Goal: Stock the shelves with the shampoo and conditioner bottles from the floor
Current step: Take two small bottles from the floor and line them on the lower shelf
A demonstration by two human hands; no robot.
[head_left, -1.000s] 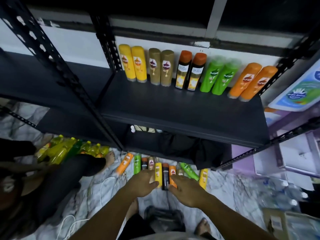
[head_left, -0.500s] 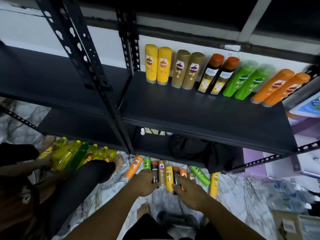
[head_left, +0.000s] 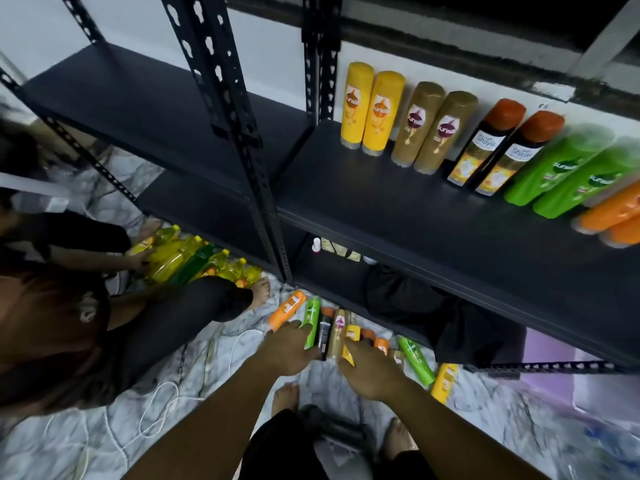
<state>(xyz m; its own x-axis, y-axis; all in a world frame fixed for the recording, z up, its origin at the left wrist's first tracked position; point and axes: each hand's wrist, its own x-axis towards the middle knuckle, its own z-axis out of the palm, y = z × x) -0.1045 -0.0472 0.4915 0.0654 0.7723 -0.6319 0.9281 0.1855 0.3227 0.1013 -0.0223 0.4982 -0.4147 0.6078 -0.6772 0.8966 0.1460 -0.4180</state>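
Note:
Several shampoo and conditioner bottles lie in a row on the marble floor below the black shelf: an orange bottle, a green bottle, a black one, a tan one and a yellow bottle. My left hand closes over the lower end of the green bottle, fingers on its left and thumb on its right. My right hand holds the yellow bottle's lower end. At the back of the shelf stand pairs of yellow, tan, black, green and orange bottles.
Another person crouches at the left, touching yellow oil bottles. A white cable runs over the floor. More bottles, green and yellow, lie to the right. A black cloth sits on the bottom shelf. My bare feet are below.
My view has swung left and closer to the shelf. Both hands stay at the floor row; the left has shifted toward the green bottle and the right now holds the yellow one.

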